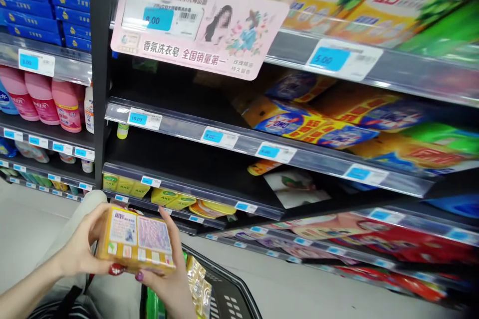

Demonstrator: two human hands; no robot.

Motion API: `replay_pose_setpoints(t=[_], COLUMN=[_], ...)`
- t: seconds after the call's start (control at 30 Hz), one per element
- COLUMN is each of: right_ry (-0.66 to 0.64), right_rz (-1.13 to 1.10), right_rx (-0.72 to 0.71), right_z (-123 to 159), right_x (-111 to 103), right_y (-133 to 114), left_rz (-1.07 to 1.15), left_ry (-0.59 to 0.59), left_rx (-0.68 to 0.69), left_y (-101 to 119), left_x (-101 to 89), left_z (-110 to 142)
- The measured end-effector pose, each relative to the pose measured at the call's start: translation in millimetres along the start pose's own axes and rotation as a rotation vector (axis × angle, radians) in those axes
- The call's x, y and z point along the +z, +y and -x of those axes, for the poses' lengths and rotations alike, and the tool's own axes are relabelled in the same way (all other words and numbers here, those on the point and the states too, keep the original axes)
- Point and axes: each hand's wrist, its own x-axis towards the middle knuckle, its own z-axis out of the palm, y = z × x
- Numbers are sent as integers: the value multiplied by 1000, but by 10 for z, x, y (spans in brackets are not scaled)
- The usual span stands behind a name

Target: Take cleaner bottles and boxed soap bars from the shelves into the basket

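Between both hands is a yellow pack of laundry soap (138, 239), its printed label face turned up toward me. My left hand (88, 246) grips its left end, with the thumb along the near edge. Around the right end is my right hand (174, 264), thumb at the near side and fingers behind the pack. Below the right hand stands a dark shopping basket (243, 284), partly hidden by my arm. Inside it are a gold shiny package (198, 281) and a green package (155, 304).
Store shelving with price tags rises in front of me. Yellow-blue OMO packs (299, 122) lie on a middle shelf, yellow AXE boxes (129, 187) on a lower one. A pink sign (198, 30) juts out above. Pink bottles (41, 97) stand left of a black upright (101, 60).
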Motion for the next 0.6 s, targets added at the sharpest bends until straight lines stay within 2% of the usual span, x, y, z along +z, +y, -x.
replay_pose_setpoints(t=[0.13,0.27,0.43,0.6], right_ry=[-1,18,2,-3], right_rz=[132,247,260,282], right_rx=[-211,-421,-497,-455], right_z=[-15,-14,-50,-36], right_x=[-85,-124,-77,-60], right_y=[1,-42,-93,-79], left_rz=[-151,-142,-114,-135], left_ry=[-122,-175,-201,-162], left_rx=[67,93,123,71], left_y=[-3,34,-13,-49], left_x=[-60,-97,-115,-134], left_z=[-3,-61,-71,-33])
